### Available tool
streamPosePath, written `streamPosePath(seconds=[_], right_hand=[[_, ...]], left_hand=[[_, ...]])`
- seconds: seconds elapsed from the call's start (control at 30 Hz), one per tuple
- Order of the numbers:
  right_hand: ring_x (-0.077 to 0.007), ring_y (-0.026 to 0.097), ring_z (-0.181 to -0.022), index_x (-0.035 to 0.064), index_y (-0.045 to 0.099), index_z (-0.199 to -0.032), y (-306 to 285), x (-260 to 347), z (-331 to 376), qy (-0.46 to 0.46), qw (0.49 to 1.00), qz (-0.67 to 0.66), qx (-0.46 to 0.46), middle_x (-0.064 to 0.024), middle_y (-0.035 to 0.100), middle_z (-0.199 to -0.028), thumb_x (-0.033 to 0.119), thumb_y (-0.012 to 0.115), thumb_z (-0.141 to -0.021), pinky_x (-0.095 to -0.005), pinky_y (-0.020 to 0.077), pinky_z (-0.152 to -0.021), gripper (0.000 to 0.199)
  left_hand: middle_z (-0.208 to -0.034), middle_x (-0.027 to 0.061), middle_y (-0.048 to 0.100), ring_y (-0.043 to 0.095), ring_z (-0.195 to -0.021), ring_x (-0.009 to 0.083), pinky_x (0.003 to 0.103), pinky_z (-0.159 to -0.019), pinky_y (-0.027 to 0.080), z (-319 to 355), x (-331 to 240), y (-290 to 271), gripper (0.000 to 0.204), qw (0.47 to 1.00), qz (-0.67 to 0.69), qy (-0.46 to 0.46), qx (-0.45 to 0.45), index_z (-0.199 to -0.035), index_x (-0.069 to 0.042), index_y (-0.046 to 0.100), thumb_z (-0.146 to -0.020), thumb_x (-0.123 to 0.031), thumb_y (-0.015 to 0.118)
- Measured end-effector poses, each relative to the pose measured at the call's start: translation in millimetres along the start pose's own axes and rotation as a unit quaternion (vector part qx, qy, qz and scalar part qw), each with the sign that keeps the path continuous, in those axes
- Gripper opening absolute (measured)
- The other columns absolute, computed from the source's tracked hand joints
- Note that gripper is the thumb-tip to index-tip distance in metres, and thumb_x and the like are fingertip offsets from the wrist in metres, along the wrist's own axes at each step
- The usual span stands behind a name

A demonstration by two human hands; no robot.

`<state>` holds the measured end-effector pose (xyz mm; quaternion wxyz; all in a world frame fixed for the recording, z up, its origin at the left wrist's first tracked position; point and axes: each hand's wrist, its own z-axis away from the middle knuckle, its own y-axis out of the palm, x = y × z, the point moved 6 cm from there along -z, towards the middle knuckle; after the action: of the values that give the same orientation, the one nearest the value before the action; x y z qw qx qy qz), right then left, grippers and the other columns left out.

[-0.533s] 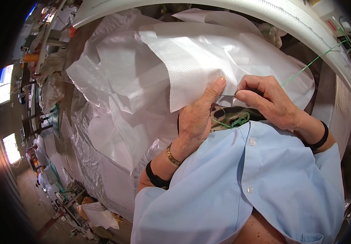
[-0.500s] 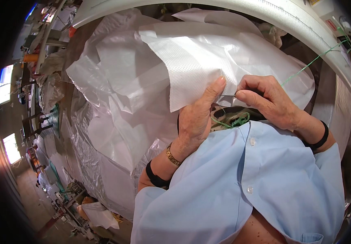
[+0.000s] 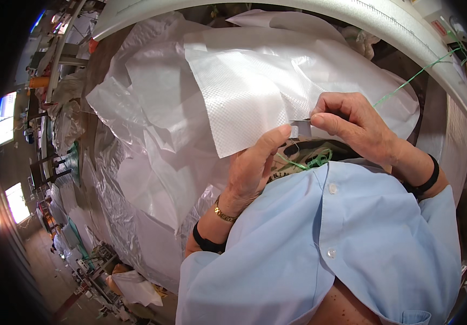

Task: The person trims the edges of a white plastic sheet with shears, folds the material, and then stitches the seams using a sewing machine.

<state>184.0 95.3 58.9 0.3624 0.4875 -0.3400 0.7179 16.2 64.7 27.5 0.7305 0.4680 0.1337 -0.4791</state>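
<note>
- The right hand [image 3: 355, 122] is closed in a pinch, thumb and forefinger gripping a small grey tab [image 3: 300, 129] at the lower right corner of the white woven sheet [image 3: 247, 95]. What the tab is made of I cannot tell.
- The left hand [image 3: 255, 168] is partly closed, its thumb tip pressed up against the same tab and the sheet's edge from the other side; the rest of its fingers are hidden under the fabric.
- Both grips sit on a very small area. If either thumb slides, I judge the tab would twist or come away from the corner, and the sheet would drop out of alignment.
- The woven sheet looks slick and springy, lying loosely over a heap of crumpled clear plastic film [image 3: 152, 162]. A pull from the hands could drag the whole sheet sideways, since nothing visible pins it.
- Loose green thread [image 3: 309, 161] lies tangled just below the hands, against the light blue shirt [image 3: 352, 244]. It could snag a finger, the gold bracelet [image 3: 224, 215] or the shirt buttons.
- Another green strand [image 3: 412, 81] runs taut from near the right hand up toward the curved white worktop edge [image 3: 385, 27]. A sharp tug at the corner might strain or snap it, or pull it across the sheet.
- The film below reaches down toward the floor; its weight may slowly draw the pile away from the hands.
</note>
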Motion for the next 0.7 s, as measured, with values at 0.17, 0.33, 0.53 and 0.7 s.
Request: streamPosePath(seconds=[0.17, 0.33, 0.53, 0.7], right_hand=[[-0.0051, 0.033, -0.059, -0.0001, 0.059, -0.077, -1.7, 5.1, -0.7, -0.005, 1.000, 0.000, 0.013, 0.0042, 0.040, -0.061, 0.027, 0.059, -0.095, -0.0259, 0.0273, -0.051, 0.033], [-0.0059, 0.033, -0.058, -0.0005, 0.060, -0.077, -3.5, 10.2, -8.6, -0.024, 0.998, 0.009, 0.051, 0.0034, 0.041, -0.060, 0.029, 0.059, -0.095, -0.0264, 0.0273, -0.050, 0.034], [-0.0092, 0.035, -0.057, -0.0022, 0.060, -0.077, -7.5, 23.9, -14.4, -0.046, 0.986, 0.123, 0.104, -0.0011, 0.043, -0.060, 0.030, 0.059, -0.094, -0.0293, 0.0306, -0.051, 0.037], [-0.0120, 0.036, -0.057, -0.0025, 0.060, -0.076, -5.2, 30.0, -16.6, -0.052, 0.983, 0.130, 0.121, -0.0054, 0.045, -0.059, 0.030, 0.059, -0.094, -0.0311, 0.0337, -0.053, 0.037]], left_hand=[[-0.110, 0.0143, 0.063, 0.064, -0.101, 0.0229, 0.037, -0.091, 0.052, 10.2, -3.3, 4.7, 0.033, 0.999, -0.033, 0.012, 0.028, -0.123, 0.004, 0.051, -0.092, -0.002, 0.056], [-0.102, 0.0102, 0.066, 0.066, -0.086, 0.0142, 0.024, -0.074, 0.056, 11.1, 0.2, 4.9, 0.025, 0.999, -0.021, -0.008, 0.026, -0.112, 0.002, 0.061, -0.091, -0.011, 0.065], [-0.105, 0.0111, 0.066, 0.066, -0.088, 0.0149, 0.025, -0.074, 0.056, 12.5, -1.1, 4.7, 0.028, 0.999, -0.023, 0.008, 0.048, -0.115, 0.004, 0.061, -0.091, -0.010, 0.066], [-0.106, 0.0119, 0.066, 0.066, -0.089, 0.0153, 0.025, -0.076, 0.056, 11.4, 1.4, 7.7, 0.029, 0.997, 0.034, -0.020, 0.066, -0.116, 0.005, 0.060, -0.091, -0.008, 0.066]])
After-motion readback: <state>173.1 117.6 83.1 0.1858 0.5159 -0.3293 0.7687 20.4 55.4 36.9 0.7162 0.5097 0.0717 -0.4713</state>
